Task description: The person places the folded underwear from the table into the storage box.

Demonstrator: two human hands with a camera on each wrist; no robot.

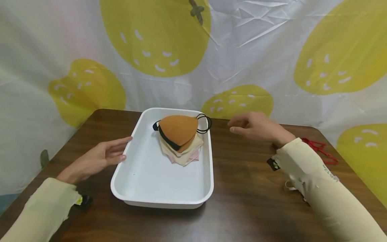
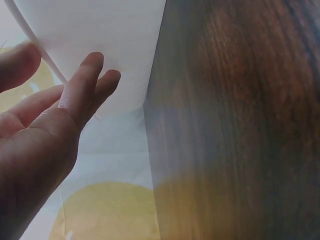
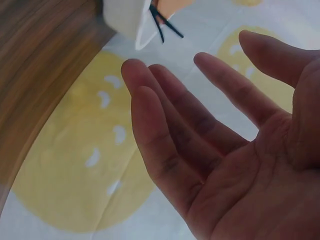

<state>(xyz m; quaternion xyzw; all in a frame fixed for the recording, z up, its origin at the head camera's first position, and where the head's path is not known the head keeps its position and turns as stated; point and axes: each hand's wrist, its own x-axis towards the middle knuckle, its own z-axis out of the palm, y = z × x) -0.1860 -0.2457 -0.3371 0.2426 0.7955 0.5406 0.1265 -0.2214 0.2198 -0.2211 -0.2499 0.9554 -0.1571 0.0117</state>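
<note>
A white rectangular tray (image 1: 133,181) stands on the brown wooden table. In its far right part lies a small pile: an orange cloth face mask (image 1: 178,129) with black ear loops, on top of cream cloth (image 1: 184,156) and a bit of pink cloth. My left hand (image 1: 102,156) is at the tray's left rim, fingertips touching the edge, fingers nearly straight. In the left wrist view, thumb and fingers lie along the tray's outer wall (image 2: 120,30). To the right of the tray my right hand (image 1: 257,127) hovers over the table, fingers loosely bent, with nothing in it.
A red thin-strapped object (image 1: 320,149) lies at the table's right side, partly behind my right sleeve. Below that forearm shows a small pale loop (image 1: 290,186). A white curtain (image 1: 169,90) with yellow fruit prints hangs along the table's far edge.
</note>
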